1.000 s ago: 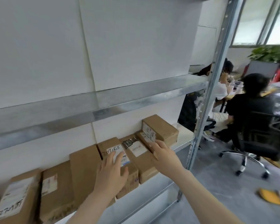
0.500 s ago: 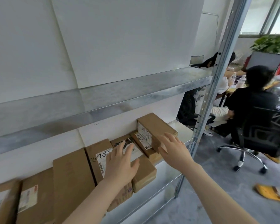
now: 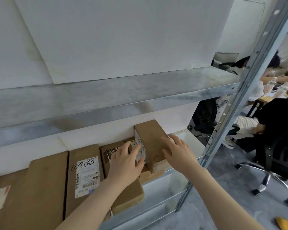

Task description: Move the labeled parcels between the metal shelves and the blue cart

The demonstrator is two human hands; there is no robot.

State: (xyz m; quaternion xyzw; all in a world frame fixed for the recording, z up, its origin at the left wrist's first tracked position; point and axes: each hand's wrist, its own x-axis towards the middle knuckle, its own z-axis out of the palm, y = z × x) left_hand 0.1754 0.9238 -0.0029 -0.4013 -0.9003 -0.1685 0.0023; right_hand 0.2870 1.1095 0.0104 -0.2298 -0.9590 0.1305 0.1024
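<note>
Cardboard parcel [image 3: 150,140] is flanked by 2 spread hands on the metal shelf [image 3: 188,141]: the left hand [image 3: 125,161] is laid against its labeled side, the right hand [image 3: 179,152] on its opposite edge. Its long axis is pointed away toward the wall [image 3: 106,37], and it is propped on another parcel [image 3: 154,171].

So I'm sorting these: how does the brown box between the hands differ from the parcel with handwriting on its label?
The raised brown cardboard box sits atop another parcel, label on its side; the flat handwritten-label parcel lies on the shelf, label up. Both are brown cardboard.
</note>
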